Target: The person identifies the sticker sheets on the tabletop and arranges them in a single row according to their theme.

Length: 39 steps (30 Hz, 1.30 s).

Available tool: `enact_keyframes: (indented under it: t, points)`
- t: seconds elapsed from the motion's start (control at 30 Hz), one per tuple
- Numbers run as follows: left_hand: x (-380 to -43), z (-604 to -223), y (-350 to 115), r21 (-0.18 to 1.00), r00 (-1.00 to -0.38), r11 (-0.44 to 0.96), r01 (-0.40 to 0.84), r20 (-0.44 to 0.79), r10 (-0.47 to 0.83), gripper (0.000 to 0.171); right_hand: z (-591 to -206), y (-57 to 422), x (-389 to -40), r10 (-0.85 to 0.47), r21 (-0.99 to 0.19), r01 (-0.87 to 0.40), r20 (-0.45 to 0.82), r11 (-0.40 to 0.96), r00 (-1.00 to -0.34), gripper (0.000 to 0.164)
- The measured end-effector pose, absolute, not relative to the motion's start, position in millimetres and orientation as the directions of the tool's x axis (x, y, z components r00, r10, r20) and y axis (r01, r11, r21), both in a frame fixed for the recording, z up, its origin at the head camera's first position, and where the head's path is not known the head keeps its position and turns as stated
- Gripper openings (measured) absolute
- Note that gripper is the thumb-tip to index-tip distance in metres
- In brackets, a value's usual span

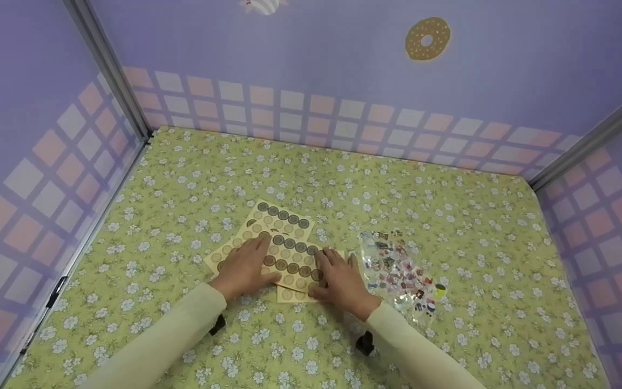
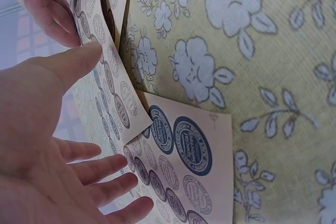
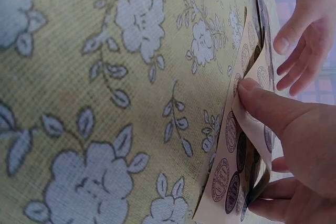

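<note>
Several beige sheets of round stickers lie overlapped on the cloth, with a top sticker sheet [image 1: 293, 255] between my hands. My left hand [image 1: 242, 269] rests at its left side, fingers spread and fairly straight. In the left wrist view the thumb touches the sheet's face. My right hand [image 1: 343, 278] holds the top sheet's right end. In the right wrist view its thumb [image 3: 268, 103] is on one edge and the fingers at another, and the sheet bows up off those below. Another sticker sheet [image 1: 284, 217] shows behind, and one more [image 1: 288, 295] sticks out in front.
Clear plastic with colourful small stickers [image 1: 397, 273] lies just right of my right hand. Flowered cloth [image 1: 478, 243] covers the table. Purple checked panels [image 1: 311, 65] stand at the back and both sides. A black thin object [image 1: 57, 292] lies along the left edge.
</note>
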<state>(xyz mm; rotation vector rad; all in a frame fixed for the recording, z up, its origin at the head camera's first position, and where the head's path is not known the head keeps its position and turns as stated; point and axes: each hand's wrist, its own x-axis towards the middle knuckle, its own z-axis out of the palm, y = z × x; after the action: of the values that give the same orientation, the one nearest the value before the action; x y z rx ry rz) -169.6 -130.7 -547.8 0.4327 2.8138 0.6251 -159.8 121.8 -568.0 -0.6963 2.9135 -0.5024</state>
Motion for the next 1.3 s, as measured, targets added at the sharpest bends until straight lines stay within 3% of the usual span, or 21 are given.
enact_keyframes:
  t: [0.63, 1.03, 1.3]
  points:
    - [-173.5, -542.4, -129.9, 0.607, -0.955, 0.793, 0.05, -0.202, 0.215, 0.075, -564.3, 122.5, -161.1, -0.357, -0.389, -0.367, 0.101, 0.845, -0.929, 0.069]
    - [-176.2, -539.7, -125.6, 0.757, -0.956, 0.648, -0.09, -0.247, 0.156, 0.071, -555.0, 124.7, -164.3, -0.29, -0.418, -0.299, 0.087, 0.858, -0.953, 0.069]
    - [-181.9, -543.2, -123.0, 0.851, -0.943, 0.474, -0.227, -0.314, 0.111, 0.061, -556.6, 126.5, -164.4, -0.274, -0.435, -0.3, 0.123, 0.849, -0.954, 0.068]
